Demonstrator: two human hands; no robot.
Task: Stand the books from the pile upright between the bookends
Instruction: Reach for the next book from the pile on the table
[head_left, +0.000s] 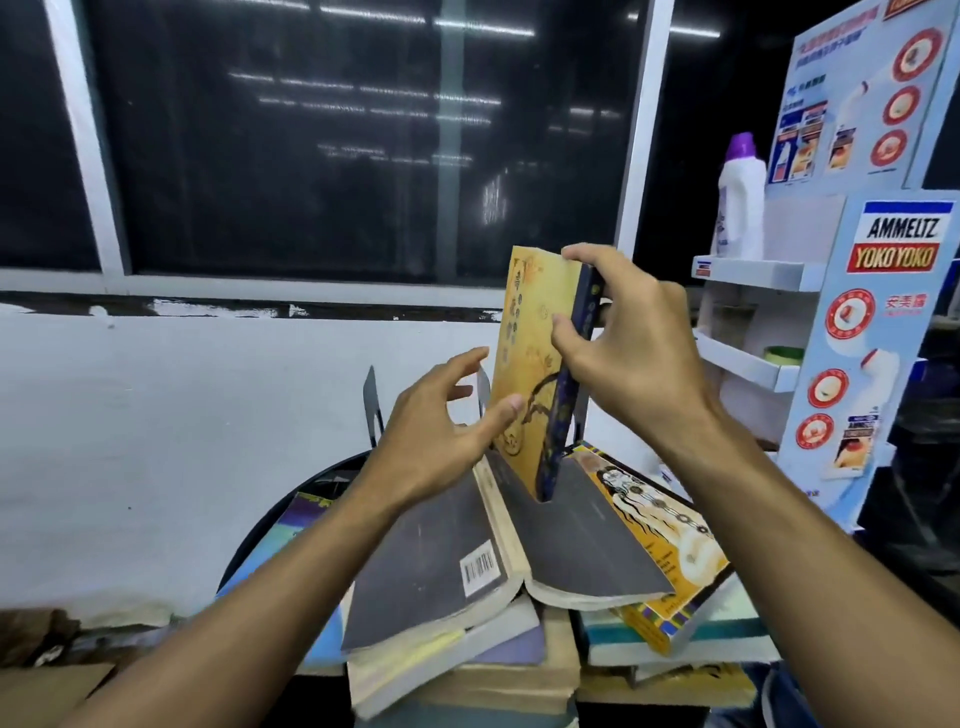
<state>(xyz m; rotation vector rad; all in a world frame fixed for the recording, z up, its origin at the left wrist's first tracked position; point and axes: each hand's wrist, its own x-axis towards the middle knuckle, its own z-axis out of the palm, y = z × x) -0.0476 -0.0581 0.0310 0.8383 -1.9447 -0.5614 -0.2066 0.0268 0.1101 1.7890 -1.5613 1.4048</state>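
Observation:
My right hand (628, 343) grips a yellow book with a dark blue spine (530, 364) by its top edge and spine, holding it upright above the pile. My left hand (441, 426) is open, fingers spread, its thumb touching the book's front cover low down. Behind the hands stand dark metal bookends: one (373, 405) at the left, another (483, 387) just behind my left fingers. The pile lies in front: a grey-covered book with a barcode (431, 561), a second grey book (592, 540) leaning against it, and a yellow illustrated book (670, 535) under that.
The books rest on a round dark table (291, 499) against a white wall (182, 415) under a dark window. At the right stands a cardboard display rack (831, 332) with a white bottle with a purple cap (740, 202). More stacked books (675, 644) lie at the near edge.

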